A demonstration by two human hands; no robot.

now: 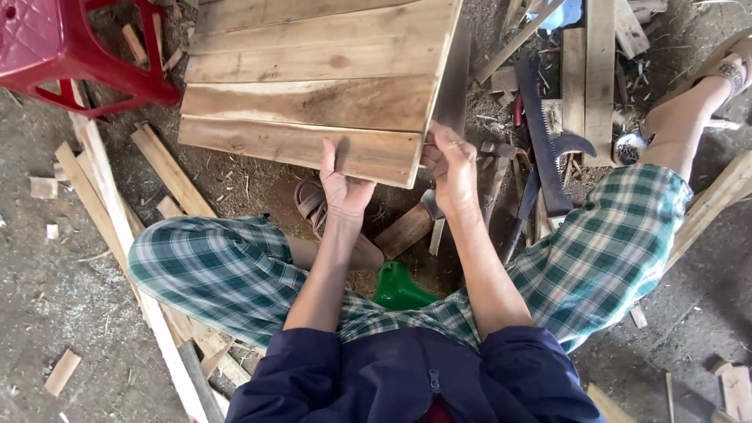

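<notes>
Dirt ground with wood scraps lies all around, and the left hand (345, 184) and right hand (450, 164) both have fingers clamped on the near edge of the plank panel (313, 86), probably steadying it before a careful lift.

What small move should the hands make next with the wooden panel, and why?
Probably lower the plank panel onto the ground. Both the left hand and right hand grip only its near edge, so it seems poorly supported, and the hand saw lies beside it.
</notes>
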